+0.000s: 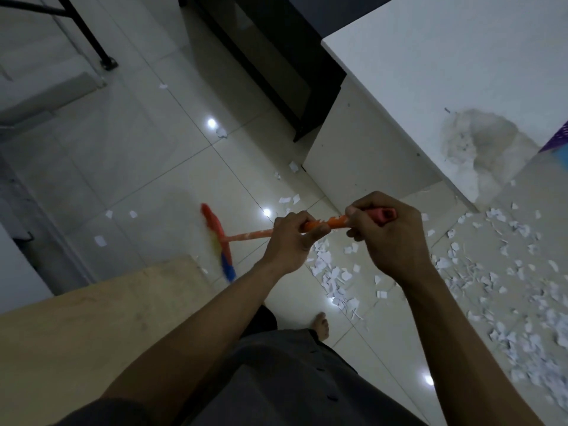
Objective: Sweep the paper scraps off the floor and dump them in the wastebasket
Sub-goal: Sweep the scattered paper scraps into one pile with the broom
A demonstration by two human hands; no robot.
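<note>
Both hands hold a broom with an orange handle (249, 235). My left hand (292, 241) grips the handle partway down, and my right hand (384, 238) grips its pink top end. The broom's red, yellow and blue bristle head (218, 241) rests on the tiled floor to the left, blurred. White paper scraps (498, 290) lie thick on the floor at the right, with a smaller cluster (332, 275) under my hands and single pieces (100, 240) scattered to the left. A purple perforated basket (556, 139) shows at the right edge.
A white wall corner (430, 124) with a scuffed patch juts in at the upper right. A dark doorway or panel (276, 69) lies beyond it. A light wooden surface (92, 327) fills the lower left. A black metal leg (92, 35) stands at the upper left. My bare foot (321, 325) is on the floor.
</note>
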